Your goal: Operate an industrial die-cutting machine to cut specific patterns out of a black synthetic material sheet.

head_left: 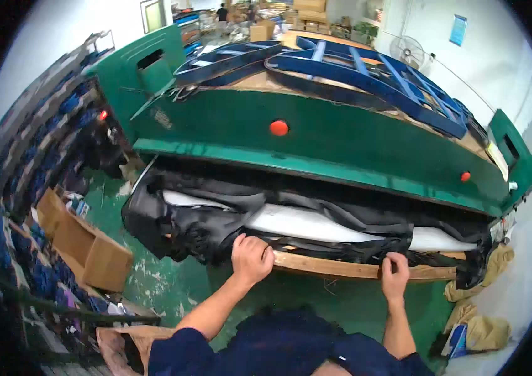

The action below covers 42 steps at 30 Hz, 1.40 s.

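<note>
A long trough lined with crumpled black sheeting (209, 225) lies in front of me, below a green machine. White material (310, 222) shows between its folds. Along the near side runs a wooden bar (347, 268). My left hand (253, 258) is closed at the bar's left end, its fingers curled over the black sheeting's near edge. Further right, my right hand (395, 274) is closed at the top of the bar, fingers bent and pinching the sheeting there. The fingertips of both hands are partly hidden.
The green machine (228, 122) has red buttons (279, 128) on its front and blue slatted frames (366, 69) on top. Left stand an open cardboard box (90, 250) and tall stacks of dark material (40, 138). Tan cloth (488, 332) lies by the right wall.
</note>
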Tool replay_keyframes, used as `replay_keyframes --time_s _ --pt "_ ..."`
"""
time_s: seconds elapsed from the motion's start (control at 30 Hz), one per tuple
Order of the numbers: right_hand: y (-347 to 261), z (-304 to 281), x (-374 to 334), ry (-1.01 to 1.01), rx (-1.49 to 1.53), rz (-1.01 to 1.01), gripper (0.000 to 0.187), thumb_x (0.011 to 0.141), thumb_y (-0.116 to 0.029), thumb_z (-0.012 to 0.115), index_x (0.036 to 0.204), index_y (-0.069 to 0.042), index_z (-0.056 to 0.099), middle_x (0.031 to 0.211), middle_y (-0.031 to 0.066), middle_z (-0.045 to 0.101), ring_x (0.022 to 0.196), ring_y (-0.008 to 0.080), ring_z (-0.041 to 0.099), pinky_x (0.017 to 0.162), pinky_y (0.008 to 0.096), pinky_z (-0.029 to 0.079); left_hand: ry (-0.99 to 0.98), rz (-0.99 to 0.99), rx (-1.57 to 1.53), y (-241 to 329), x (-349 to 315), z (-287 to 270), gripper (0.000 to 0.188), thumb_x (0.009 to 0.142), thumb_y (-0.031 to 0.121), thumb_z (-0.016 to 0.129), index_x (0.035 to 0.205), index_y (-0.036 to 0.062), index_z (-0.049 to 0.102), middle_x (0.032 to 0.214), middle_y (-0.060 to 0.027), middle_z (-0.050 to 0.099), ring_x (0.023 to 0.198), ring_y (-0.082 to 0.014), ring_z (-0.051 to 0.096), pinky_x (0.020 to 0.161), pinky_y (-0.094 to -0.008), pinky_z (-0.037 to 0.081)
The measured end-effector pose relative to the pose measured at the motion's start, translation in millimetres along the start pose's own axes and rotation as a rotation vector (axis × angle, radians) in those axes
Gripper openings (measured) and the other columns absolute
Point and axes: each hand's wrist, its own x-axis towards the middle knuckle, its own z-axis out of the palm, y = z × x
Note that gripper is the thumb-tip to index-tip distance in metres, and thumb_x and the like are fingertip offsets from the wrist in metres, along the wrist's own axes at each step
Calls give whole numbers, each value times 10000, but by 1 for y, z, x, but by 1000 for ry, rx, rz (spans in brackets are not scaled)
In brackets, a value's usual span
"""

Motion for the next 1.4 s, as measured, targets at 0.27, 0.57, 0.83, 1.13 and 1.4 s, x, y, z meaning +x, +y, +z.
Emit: replay_keyframes --time_s 0.27,0.57,0.83,1.13,1.4 --pt "102 -63 183 337 175 113 157 972 -117 584 1022 20 641 902 19 607 842 100 543 767 258 451 60 83 -74 7 121 -10 169 776 109 703 916 25 662 888 -154 676 848 -351 648 748 -434 514" --pt "163 -44 260 446 -49 45 244 1011 -184 486 870 14 505 760 101 475 701 198 458 665 334 413 180 127 1 -7 248 43 106 815 96 668 798 42 578 794 -136 605 759 -356 578 677 -453 474" --pt "161 -45 267 484 -131 5 225 1003 -142 465 842 14 476 702 148 445 624 236 440 604 372 405 185 162 120 -2 254 51 119 803 62 658 797 42 541 795 -139 568 755 -355 557 664 -456 466" --pt "154 -56 269 399 -101 88 231 995 -150 487 828 8 465 699 130 447 629 217 443 614 362 412 97 143 103 -2 254 44 158 815 89 679 814 43 527 815 -143 567 764 -360 558 680 -467 466" --pt "105 -56 236 120 236 147 183 960 -106 574 804 -9 575 722 -21 519 689 59 454 606 246 389 -92 55 10 4 241 23 217 851 169 680 973 31 565 924 -162 612 891 -365 593 774 -465 491"
